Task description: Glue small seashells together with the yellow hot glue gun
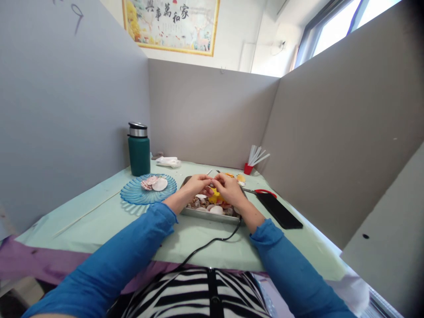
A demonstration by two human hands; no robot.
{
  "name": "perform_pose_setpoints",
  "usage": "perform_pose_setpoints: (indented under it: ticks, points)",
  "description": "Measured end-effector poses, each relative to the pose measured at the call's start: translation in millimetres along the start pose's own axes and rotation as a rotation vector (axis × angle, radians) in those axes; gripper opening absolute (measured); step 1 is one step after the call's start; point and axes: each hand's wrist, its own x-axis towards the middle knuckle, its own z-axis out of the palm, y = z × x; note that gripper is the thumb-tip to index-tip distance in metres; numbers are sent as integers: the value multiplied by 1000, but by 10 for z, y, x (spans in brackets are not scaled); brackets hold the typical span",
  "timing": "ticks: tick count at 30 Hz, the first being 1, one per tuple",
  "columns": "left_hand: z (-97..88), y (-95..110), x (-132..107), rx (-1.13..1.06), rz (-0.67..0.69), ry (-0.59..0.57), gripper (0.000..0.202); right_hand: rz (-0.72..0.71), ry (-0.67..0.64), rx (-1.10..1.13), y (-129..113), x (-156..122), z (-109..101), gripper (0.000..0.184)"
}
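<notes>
My left hand [194,185] and my right hand [229,189] meet over a metal tray [212,215] filled with several seashells. Fingers of both hands are curled and pinched together around something small that I cannot make out. A yellow piece [215,195] shows just beneath the hands, among the shells. A black cable [212,240] runs from under my right wrist back toward my body.
A blue glass plate [132,195] with a few shells sits left of the tray, a green flask [139,150] behind it. Red-handled scissors [263,191] and a black phone [280,211] lie to the right. A red cup of white sticks [248,168] stands at the back. Grey partitions enclose the table.
</notes>
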Motion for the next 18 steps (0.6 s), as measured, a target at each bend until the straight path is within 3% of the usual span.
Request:
perform_pose_setpoints:
  ticks: [18]
  points:
    - [11,10,-14,15,-1,7,6,5,-10,-9,-11,2,-3,15]
